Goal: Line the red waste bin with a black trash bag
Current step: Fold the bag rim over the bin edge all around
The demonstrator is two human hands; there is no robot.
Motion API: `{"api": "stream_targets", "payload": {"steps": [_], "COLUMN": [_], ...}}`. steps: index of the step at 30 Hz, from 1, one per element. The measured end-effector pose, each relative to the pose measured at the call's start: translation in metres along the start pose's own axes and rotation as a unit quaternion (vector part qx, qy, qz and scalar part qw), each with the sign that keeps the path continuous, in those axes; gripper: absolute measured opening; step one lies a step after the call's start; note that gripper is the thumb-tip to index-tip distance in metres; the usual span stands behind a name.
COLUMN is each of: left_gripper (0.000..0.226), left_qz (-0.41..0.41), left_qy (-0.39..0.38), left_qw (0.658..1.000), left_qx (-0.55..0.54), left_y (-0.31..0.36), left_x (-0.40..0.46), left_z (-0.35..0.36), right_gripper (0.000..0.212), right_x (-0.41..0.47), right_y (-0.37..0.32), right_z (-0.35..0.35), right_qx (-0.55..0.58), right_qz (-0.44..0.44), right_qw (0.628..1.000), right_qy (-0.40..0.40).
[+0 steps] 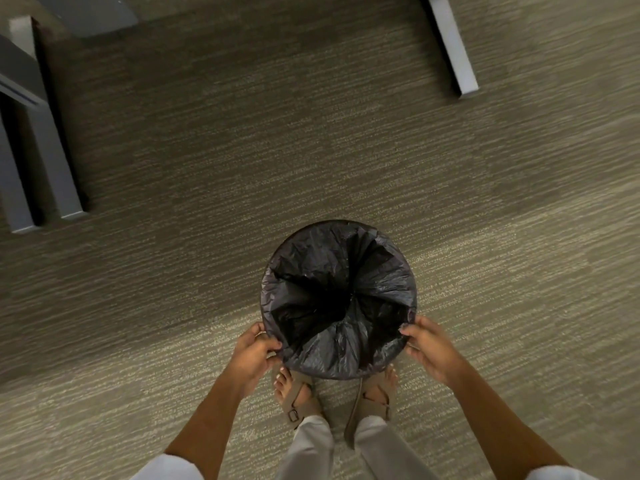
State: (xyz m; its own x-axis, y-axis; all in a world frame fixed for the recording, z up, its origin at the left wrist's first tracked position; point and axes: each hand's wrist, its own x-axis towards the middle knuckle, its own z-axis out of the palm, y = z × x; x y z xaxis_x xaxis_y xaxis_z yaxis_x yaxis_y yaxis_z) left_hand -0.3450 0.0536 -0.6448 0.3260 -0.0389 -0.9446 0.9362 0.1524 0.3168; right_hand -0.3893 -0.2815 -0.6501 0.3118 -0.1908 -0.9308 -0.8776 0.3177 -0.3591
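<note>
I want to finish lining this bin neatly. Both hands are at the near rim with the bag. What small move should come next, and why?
Probably pull the black trash bag edge down over the near rim. The left hand and right hand each pinch the film at opposite sides there, and the bag already covers the whole opening of the bin, sagging into a dark centre. Securing the edge should keep it from slipping in.

My one view comes from the head camera, wide-angle, looking almost straight down from standing height. The bin (338, 299) sits low of centre, near my feet (298, 396); carpet (242, 150) fills the rest, edges bowed.
</note>
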Motion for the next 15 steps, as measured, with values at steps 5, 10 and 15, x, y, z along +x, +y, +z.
{"api": "stream_targets", "payload": {"steps": [5, 10, 15], "left_gripper": [0.045, 0.043, 0.037], "left_qz": [0.020, 0.044, 0.079], "left_qy": [-0.014, -0.016, -0.006], "left_qw": [1.000, 0.998, 0.993], "left_qx": [0.011, 0.038, 0.089], "left_y": [0.000, 0.012, 0.047], "left_x": [0.000, 0.000, -0.003], "left_z": [0.001, 0.012, 0.052], "right_gripper": [0.021, 0.019, 0.020], "right_x": [0.000, 0.001, 0.008], "right_y": [-0.006, -0.023, -0.062], "right_z": [0.000, -0.005, -0.022], "right_qx": [-0.076, -0.092, -0.071], "right_qz": [-0.034, -0.087, -0.115], "right_qw": [0.997, 0.992, 0.990], "right_qy": [-0.001, 0.016, 0.041]}}
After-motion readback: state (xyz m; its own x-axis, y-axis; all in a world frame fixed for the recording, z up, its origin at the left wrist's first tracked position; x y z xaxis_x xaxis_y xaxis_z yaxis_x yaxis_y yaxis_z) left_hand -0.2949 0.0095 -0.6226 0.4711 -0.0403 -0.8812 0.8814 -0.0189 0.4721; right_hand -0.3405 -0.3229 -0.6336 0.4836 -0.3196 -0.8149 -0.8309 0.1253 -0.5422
